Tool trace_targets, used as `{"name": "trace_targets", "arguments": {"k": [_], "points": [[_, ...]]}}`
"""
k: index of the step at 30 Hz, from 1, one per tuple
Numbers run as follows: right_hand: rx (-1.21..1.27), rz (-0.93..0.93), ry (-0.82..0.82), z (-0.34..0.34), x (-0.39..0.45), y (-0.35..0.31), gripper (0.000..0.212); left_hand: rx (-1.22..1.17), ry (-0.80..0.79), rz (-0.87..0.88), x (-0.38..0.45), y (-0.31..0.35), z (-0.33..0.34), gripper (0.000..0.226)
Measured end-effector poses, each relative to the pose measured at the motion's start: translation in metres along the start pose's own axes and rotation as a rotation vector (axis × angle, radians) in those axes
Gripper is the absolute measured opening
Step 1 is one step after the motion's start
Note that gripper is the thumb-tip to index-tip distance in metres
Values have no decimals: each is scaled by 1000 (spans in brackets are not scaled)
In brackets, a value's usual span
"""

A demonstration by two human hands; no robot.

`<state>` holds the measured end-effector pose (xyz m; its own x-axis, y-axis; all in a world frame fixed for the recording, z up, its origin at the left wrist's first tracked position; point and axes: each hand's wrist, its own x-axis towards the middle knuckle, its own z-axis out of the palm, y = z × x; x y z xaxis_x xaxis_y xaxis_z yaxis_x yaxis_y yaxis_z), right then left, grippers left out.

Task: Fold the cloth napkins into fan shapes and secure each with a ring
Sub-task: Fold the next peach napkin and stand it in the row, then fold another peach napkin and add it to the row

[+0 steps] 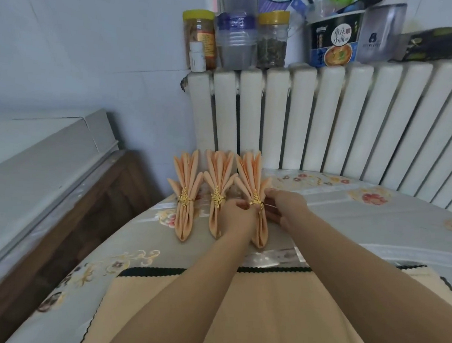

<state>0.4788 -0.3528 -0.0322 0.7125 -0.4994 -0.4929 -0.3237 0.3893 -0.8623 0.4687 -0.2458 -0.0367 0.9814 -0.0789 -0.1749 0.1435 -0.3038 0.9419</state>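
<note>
— Since three pleated napkins are lined up at the far edge of the worktop (pixel 379 212), why is only the third napkin (pixel 248 178) being handled?

— Its gold ring (pixel 255 200) appears to be getting seated. The left hand (pixel 236 213) is curled around the napkin's waist just beside the ring, so the pleats are kept bunched; the right hand (pixel 284 206) is pinched at the ring's other side, seemingly so it can be squared. How firmly either is clamped cannot be told.

— And the other two?

— The first napkin (pixel 187 184) and second napkin (pixel 217 181) are already ringed and laid side by side, fans towards the radiator (pixel 333 120), kept clear of the flat cloth (pixel 275 312) spread nearest the person.

— What is held in the containers above?

— On the radiator, brownish pieces are seen in a yellow-lidded jar (pixel 199 37), dark green bits in a second jar (pixel 271 41). An instant noodle tub (pixel 337 41) is stuffed with oddments.
</note>
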Motion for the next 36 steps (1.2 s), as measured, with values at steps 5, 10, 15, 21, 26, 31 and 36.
{"name": "trace_targets", "arguments": {"k": [5,10,15,21,26,31,36], "points": [[-132,-35,49,7,23,-9,14,-28,26,-29,20,5,9,20],[-141,-148,-25,3,30,-7,32,-48,90,-47,29,9,19,26],[-327,-266,86,1,20,2,30,-49,98,-47,19,9,17,27],[-514,-413,166,-23,-36,27,25,55,94,19,-21,12,-3,34],[-657,-588,48,-44,-104,49,19,119,11,147,-74,6,-22,10],[-807,-669,11,-67,-160,73,27,264,-91,209,-136,-16,-42,27],[-902,-739,-35,-94,-222,108,28,337,-96,231,-205,-42,-74,25]]}}
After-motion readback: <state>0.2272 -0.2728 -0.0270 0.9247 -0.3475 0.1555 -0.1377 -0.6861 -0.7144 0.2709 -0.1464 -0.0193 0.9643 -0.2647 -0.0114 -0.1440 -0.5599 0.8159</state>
